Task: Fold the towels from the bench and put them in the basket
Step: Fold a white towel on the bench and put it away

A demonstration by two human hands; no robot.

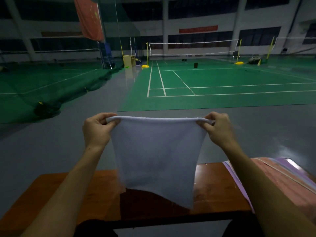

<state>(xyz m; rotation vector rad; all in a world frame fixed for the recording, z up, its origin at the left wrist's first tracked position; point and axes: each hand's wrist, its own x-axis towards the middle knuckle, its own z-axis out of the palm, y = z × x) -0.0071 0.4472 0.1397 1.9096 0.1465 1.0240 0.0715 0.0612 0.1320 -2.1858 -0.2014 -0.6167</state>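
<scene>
Two bare forearms reach out from the near edge, and up between them hangs a pale towel (156, 154), stretched flat in the air above the wooden bench (71, 194). Left hand (97, 129) has its fingers curled over the top left corner, thumb pinching the hem; right hand (218, 128) does the same at the top right corner, fingers wrapped tight on the edge. Top hem runs taut and nearly level between them, while the lower edge hangs uneven, its right corner dipping lowest, just over the bench's near side. Over on the right end of the bench lie more towels (280, 182), pink and lilac ones laid flat and overlapping, partly hidden behind the right forearm. Far beyond, a green badminton court (222, 82) with white lines and a net (191, 48) spreads across the dim hall, and a red flag (89, 17) hangs at the far left.
</scene>
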